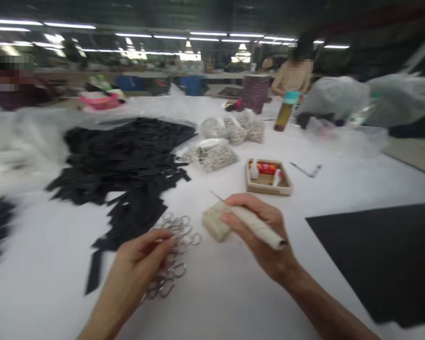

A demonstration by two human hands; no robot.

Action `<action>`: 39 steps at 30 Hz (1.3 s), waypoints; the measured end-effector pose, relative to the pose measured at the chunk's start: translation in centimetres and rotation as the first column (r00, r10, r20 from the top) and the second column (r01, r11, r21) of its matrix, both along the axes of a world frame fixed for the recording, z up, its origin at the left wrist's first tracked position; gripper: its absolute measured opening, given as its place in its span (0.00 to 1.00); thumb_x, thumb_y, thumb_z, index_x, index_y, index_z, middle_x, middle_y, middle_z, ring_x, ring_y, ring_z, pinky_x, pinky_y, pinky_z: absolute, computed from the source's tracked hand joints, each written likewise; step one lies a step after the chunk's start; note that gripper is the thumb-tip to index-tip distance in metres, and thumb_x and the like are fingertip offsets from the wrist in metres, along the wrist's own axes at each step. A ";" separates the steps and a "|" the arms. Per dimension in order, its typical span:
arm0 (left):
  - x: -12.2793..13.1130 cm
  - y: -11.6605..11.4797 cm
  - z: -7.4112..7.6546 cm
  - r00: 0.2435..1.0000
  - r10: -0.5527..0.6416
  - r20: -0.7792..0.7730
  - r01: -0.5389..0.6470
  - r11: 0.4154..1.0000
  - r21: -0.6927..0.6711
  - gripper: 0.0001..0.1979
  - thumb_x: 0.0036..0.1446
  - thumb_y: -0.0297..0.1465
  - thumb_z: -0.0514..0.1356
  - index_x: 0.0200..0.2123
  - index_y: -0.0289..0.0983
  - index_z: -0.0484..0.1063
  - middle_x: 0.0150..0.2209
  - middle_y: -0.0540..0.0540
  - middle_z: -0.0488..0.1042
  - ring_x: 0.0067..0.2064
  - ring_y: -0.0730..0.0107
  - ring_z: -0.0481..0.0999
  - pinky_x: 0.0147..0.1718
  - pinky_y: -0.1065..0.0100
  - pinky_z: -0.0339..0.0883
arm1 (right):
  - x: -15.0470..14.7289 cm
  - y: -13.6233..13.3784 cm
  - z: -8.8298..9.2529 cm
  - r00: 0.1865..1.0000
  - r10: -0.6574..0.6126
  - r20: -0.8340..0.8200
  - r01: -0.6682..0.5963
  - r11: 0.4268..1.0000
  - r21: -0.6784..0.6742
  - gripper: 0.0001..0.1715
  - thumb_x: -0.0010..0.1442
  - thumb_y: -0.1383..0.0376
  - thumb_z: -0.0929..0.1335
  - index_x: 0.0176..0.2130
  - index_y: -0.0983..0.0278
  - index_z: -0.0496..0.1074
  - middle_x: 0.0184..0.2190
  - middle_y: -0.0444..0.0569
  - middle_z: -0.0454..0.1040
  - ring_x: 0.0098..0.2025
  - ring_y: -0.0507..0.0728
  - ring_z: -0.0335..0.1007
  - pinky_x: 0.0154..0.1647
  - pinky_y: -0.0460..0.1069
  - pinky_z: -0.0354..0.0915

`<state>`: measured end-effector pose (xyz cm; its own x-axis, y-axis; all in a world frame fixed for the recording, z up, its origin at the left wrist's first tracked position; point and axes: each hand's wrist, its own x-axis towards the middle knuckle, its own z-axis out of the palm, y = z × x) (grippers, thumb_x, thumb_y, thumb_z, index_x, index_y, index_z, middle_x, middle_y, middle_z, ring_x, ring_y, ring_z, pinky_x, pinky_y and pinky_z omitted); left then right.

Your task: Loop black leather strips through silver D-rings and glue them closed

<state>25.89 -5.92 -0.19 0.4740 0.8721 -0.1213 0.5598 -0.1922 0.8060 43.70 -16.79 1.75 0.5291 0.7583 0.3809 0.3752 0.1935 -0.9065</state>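
Observation:
My right hand [265, 236] is closed around a tool with a cloth-wrapped handle [257, 225] and a thin metal point sticking out toward the upper left. Just left of it a small pale block [215, 223] lies on the white table. My left hand [141, 262] rests with fingers pinched together on a heap of metal rings [175, 245]. Whether it grips one ring is unclear. A large pile of black strips [127, 160] lies beyond the rings to the left.
Bags of metal rings [214, 153] and a small cardboard tray [268, 179] with red and white items sit further back. A bottle [286, 111] stands behind. A black sheet [382, 255] covers the right. Another person [293, 71] works at the far side.

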 end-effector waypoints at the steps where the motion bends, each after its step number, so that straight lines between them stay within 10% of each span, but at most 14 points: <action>1: -0.7 0.1 0.4 0.999 -0.017 -0.039 0.018 0.999 0.037 0.12 0.51 0.38 0.59 0.34 0.36 0.74 0.25 0.51 0.72 0.26 0.70 0.69 0.23 0.71 0.61 | 0.1 0.1 -0.2 0.999 -0.039 -0.007 0.039 0.999 -0.020 0.09 0.54 0.61 0.68 0.36 0.62 0.72 0.30 0.45 0.73 0.31 0.53 0.69 0.30 0.46 0.67; 9: -2.2 0.4 2.2 0.908 -0.141 -0.394 0.257 0.931 0.260 0.14 0.55 0.32 0.51 0.22 0.39 0.73 0.28 0.50 0.73 0.31 0.68 0.71 0.29 0.68 0.60 | 0.2 0.0 -0.8 0.974 -0.175 0.143 0.195 0.970 -0.142 0.11 0.50 0.57 0.70 0.33 0.61 0.72 0.27 0.43 0.72 0.27 0.53 0.67 0.26 0.45 0.64; 13: -2.5 1.0 1.7 0.887 -0.087 -0.454 0.279 0.885 0.374 0.13 0.59 0.33 0.48 0.32 0.39 0.73 0.36 0.48 0.74 0.37 0.64 0.72 0.34 0.65 0.63 | -0.1 0.1 -1.1 0.964 -0.184 0.190 0.214 0.965 -0.151 0.11 0.50 0.57 0.70 0.33 0.60 0.72 0.26 0.43 0.72 0.27 0.53 0.66 0.25 0.45 0.63; 22: 0.0 2.6 -2.4 0.732 -0.377 -0.567 0.649 0.638 0.414 0.30 0.55 0.49 0.49 0.57 0.38 0.57 0.61 0.39 0.54 0.62 0.51 0.48 0.57 0.51 0.45 | -0.2 -0.1 -1.7 0.952 -0.104 0.288 0.138 0.985 -0.099 0.12 0.52 0.56 0.69 0.34 0.61 0.71 0.29 0.45 0.73 0.28 0.54 0.67 0.25 0.45 0.64; 39: -2.2 -1.6 -2.2 0.762 -0.360 -0.538 0.601 0.704 0.380 0.23 0.57 0.41 0.53 0.53 0.37 0.60 0.57 0.42 0.61 0.59 0.56 0.56 0.58 0.54 0.47 | -0.8 -0.1 -1.9 0.945 -0.018 0.327 0.067 0.988 -0.140 0.09 0.53 0.57 0.68 0.35 0.59 0.70 0.29 0.44 0.73 0.27 0.53 0.68 0.24 0.44 0.65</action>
<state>23.68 -7.49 -2.36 0.8556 0.5174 -0.0153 0.5063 -0.8305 0.2321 42.93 -16.89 -0.19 0.4286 0.7984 0.4229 0.6585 0.0445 -0.7513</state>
